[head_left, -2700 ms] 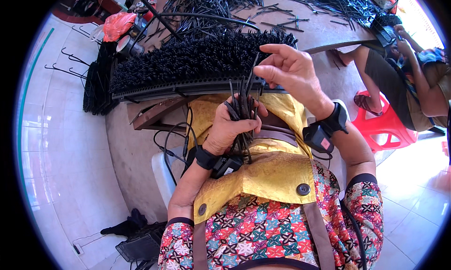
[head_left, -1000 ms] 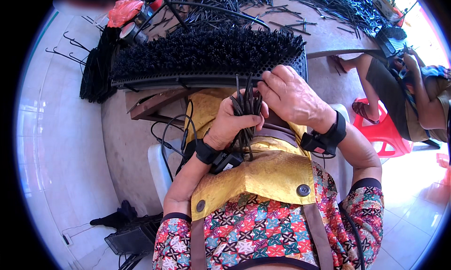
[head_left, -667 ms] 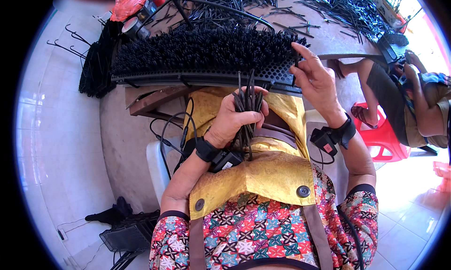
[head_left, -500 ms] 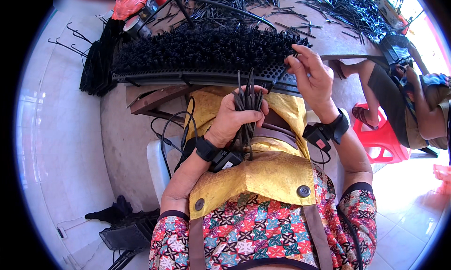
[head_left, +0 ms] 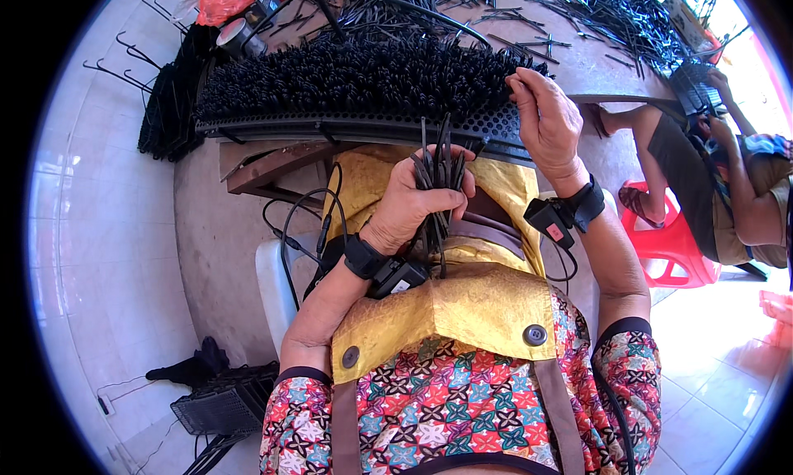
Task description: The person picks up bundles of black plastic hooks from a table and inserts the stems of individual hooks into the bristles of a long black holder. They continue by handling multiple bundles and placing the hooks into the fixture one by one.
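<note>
A bundle of thin black strips (head_left: 439,178) stands roughly upright in my left hand (head_left: 413,196), which is closed round it. Ahead of it lies a long perforated black panel (head_left: 496,128), most of it covered by a dense row of black bristle-like strips (head_left: 355,83). The holes show bare along its near edge and toward its right end. My right hand (head_left: 552,124) is raised at that right end, thumb and forefinger pinched together at the edge of the bristles. Whatever the fingertips hold, if anything, is too small to make out.
Loose black strips (head_left: 595,21) are heaped across the table (head_left: 570,77) behind the panel. At the left hang black pieces with wire hooks (head_left: 175,103). To the right another person works beside a red stool (head_left: 673,248). A black crate (head_left: 223,405) sits on the floor.
My right hand has moved slightly up and forward to the bristles, its fingers drawing together. The dark strip seen below its fingers before no longer shows there. My left hand has barely moved.
</note>
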